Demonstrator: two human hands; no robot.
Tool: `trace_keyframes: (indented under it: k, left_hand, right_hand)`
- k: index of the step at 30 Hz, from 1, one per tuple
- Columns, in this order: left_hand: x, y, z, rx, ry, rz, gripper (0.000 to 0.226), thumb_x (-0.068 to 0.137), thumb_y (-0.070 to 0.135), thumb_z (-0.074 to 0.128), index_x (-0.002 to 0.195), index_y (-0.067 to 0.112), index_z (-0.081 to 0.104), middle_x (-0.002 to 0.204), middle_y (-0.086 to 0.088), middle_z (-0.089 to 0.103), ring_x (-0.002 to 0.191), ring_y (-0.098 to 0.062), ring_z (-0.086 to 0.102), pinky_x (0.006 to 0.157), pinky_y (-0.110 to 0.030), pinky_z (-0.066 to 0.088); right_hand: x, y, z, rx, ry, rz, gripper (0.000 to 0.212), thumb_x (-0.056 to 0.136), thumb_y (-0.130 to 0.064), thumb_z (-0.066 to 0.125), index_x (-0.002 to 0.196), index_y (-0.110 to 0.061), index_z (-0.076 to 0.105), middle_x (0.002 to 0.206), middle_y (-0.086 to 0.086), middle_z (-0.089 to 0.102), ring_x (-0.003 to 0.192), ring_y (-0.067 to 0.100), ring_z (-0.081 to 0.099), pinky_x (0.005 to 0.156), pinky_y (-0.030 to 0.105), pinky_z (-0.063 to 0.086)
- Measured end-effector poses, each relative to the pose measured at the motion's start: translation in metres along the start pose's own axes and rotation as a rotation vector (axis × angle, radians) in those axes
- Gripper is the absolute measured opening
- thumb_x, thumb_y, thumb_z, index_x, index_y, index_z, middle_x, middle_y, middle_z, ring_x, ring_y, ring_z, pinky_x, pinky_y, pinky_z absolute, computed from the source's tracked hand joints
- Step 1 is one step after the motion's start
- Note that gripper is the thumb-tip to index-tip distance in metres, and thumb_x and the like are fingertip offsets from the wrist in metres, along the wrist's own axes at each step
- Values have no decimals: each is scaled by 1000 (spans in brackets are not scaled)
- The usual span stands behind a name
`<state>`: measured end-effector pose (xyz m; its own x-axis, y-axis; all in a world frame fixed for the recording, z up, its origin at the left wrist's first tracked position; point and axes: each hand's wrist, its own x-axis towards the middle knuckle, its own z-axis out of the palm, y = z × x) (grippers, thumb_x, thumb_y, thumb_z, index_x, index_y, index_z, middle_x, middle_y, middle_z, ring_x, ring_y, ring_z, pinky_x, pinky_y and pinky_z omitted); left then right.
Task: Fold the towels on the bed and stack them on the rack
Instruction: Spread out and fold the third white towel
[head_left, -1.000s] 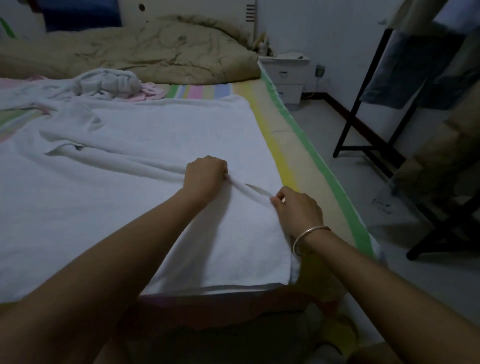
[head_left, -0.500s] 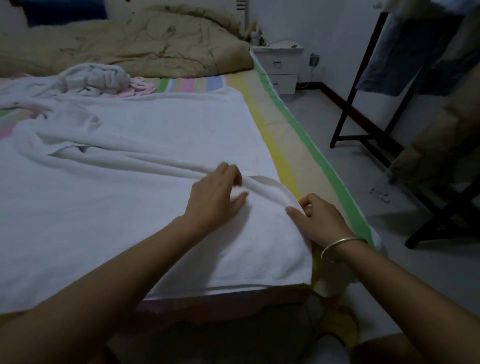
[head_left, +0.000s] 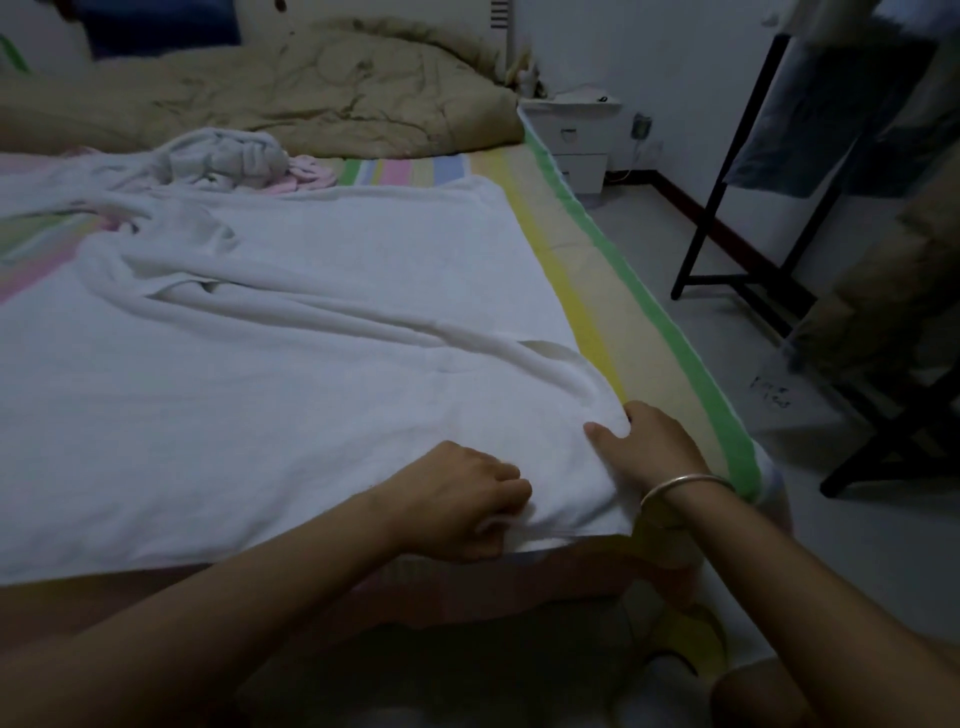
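Note:
A large white towel (head_left: 270, 374) lies spread over the bed, with a long raised fold running from the upper left down to its near right corner. My left hand (head_left: 462, 499) grips the towel's near edge with curled fingers. My right hand (head_left: 644, 447), a bangle on its wrist, pinches the towel's right edge close to the corner, thumb on top. A crumpled pile of more towels (head_left: 223, 158) sits farther back on the bed. The black rack (head_left: 737, 218) stands on the floor to the right.
The striped bed sheet (head_left: 639, 338) shows along the bed's right edge. A tan quilt (head_left: 311, 93) is bunched at the head of the bed. A white nightstand (head_left: 576, 140) stands beside it. Clothes (head_left: 831, 119) hang from the rack over the grey floor.
Both hands moved toward me along the towel, from the raised fold to the near right corner. My left hand went from the fold to gripping the near edge.

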<state>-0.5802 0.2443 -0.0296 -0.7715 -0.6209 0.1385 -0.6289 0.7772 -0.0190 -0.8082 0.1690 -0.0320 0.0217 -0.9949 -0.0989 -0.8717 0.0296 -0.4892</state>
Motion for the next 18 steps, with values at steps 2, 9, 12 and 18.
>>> trace_keyframes:
  k: [2,9,12,18]
  left_hand:
    - [1,8,-2,-88,-56,-55,18,68,34,56,73,23,43,69,3,51,58,-20,50,52,-26,27]
    - [4,-17,-25,-846,69,-517,28,90,38,63,74,15,68,66,4,68,57,-7,64,62,-24,51]
    - [-7,-92,-19,-605,518,-879,15,80,35,56,74,26,65,75,10,70,70,-8,68,70,-31,53]
    - [-63,-221,-18,-138,595,-1287,15,83,19,61,97,17,67,96,-9,63,100,-29,57,83,-37,45]
  right_hand:
    - [-1,-4,-3,-85,21,14,45,85,-56,55,108,-17,48,103,8,61,89,32,59,71,36,45]
    - [32,-59,5,-194,345,-369,49,80,-20,59,128,-21,47,123,7,50,115,30,44,93,41,38]
    - [78,-105,24,-176,301,-590,43,77,-11,57,119,-22,57,114,4,57,109,30,49,88,39,39]
    - [149,-175,60,-176,35,-717,36,84,-40,65,117,-29,58,115,0,58,111,22,50,90,33,42]
